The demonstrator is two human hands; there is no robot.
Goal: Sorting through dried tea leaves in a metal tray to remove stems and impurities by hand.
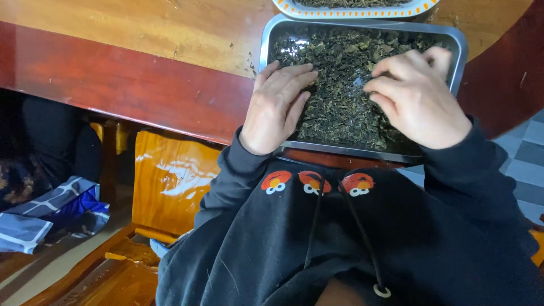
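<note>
A metal tray (pixel 272 31) rests on the near edge of a wooden table (pixel 141 34), filled with dark dried leaves (pixel 340 68). My left hand (pixel 276 107) lies flat on the tray's left side, fingers together and stretched out over the leaves. My right hand (pixel 416 96) hovers over the right half with its fingers curled down into the leaves; whether they pinch anything is hidden. Both arms wear black sleeves.
A second dish with an orange-patterned rim (pixel 354 11) holds more leaves just beyond the tray. A glossy wooden chair (pixel 170 181) stands at my left, with a blue and grey cloth (pixel 51 212) beside it. Grey tiled floor (pixel 527 164) shows at the right.
</note>
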